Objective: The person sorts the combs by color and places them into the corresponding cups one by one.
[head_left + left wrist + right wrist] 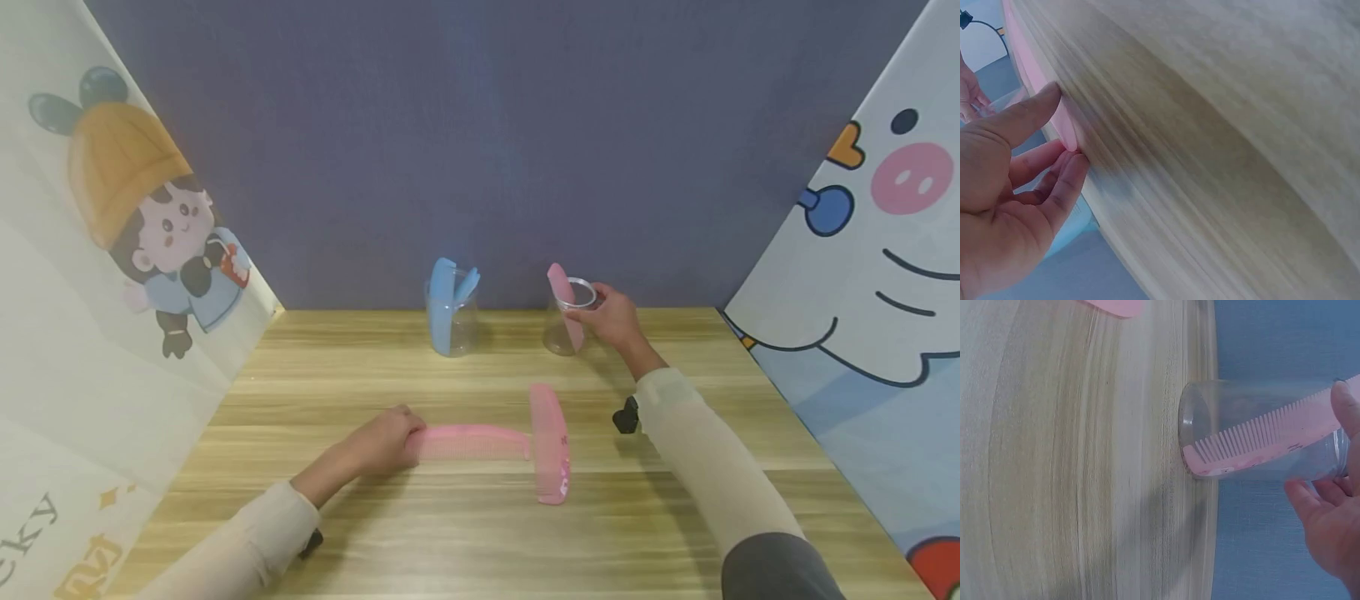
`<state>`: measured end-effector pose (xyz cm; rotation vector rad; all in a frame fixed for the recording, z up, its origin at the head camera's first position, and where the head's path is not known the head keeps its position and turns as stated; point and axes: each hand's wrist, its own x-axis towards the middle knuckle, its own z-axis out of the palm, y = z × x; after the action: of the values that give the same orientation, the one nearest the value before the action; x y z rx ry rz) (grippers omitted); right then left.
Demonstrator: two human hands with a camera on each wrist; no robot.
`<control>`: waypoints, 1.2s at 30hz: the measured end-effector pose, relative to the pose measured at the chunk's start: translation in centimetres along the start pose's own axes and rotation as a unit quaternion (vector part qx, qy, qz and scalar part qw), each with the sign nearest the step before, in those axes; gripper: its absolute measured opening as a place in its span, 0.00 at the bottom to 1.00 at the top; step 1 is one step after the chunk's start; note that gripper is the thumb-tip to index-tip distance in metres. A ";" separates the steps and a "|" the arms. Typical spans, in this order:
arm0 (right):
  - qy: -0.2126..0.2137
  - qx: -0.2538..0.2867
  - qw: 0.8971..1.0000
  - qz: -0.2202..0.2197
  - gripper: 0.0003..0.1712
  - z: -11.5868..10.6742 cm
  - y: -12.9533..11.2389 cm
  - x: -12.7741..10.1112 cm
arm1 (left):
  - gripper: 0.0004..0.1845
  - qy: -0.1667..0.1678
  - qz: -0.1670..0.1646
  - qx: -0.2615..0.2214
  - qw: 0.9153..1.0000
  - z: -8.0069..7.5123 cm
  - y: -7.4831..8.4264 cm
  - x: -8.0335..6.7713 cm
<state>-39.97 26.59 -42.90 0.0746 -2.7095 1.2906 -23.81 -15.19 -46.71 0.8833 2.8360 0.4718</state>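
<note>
On the tabletop, a pink comb (474, 440) lies crosswise, and my left hand (384, 439) pinches its left end. The left wrist view shows the thumb over that comb (1035, 72) and the fingertips at its tip. A second pink comb (552, 446) lies lengthwise at the first one's right end. Farther back, my right hand (617, 320) grips the rim of a clear cup (553, 338) that stands upright on the table. Inside it leans a third pink comb (1260, 440), teeth visible through the wall, its upper end above the rim.
Left of that cup stands another clear cup (463, 337) holding blue combs (442, 304). A dark blue-grey wall (480, 150) rises behind the wood-grain table (450, 533). Panels with cartoon prints flank both sides, a child figure (180, 242) left and a pig-nosed figure (892, 267) right.
</note>
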 end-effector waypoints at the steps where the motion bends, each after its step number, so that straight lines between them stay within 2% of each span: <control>1: 0.001 0.000 1.000 -0.001 0.49 0.0 0.0 0.0 | 0.15 0.005 0.005 0.002 1.000 0.0 0.0 0.0; 9: -0.010 -0.002 1.000 -0.003 0.48 -0.3 -0.2 -0.2 | 0.14 0.026 0.021 0.025 0.999 0.0 -0.2 0.0; 17: -0.019 0.001 1.000 0.007 0.46 -0.4 -0.3 -0.3 | 0.18 0.031 0.011 0.015 0.999 -0.4 -0.8 0.1; 25: -0.020 0.004 1.000 0.005 0.48 -0.4 -0.1 -0.2 | 0.20 0.012 0.000 -0.091 0.996 -1.5 -1.3 0.7; 30: -0.021 0.002 1.000 0.005 0.47 -0.4 -0.2 -0.2 | 0.24 -0.007 -0.027 -0.164 0.986 -1.5 -1.7 0.9; 36: -0.022 0.015 1.000 0.012 0.47 -0.3 -0.3 -0.3 | 0.29 -0.013 -0.061 -0.220 0.973 -1.6 -1.9 1.0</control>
<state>-39.60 26.67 -42.53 0.0757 -2.7368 1.3525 -25.99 -16.46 -45.85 0.6175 2.5786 1.0098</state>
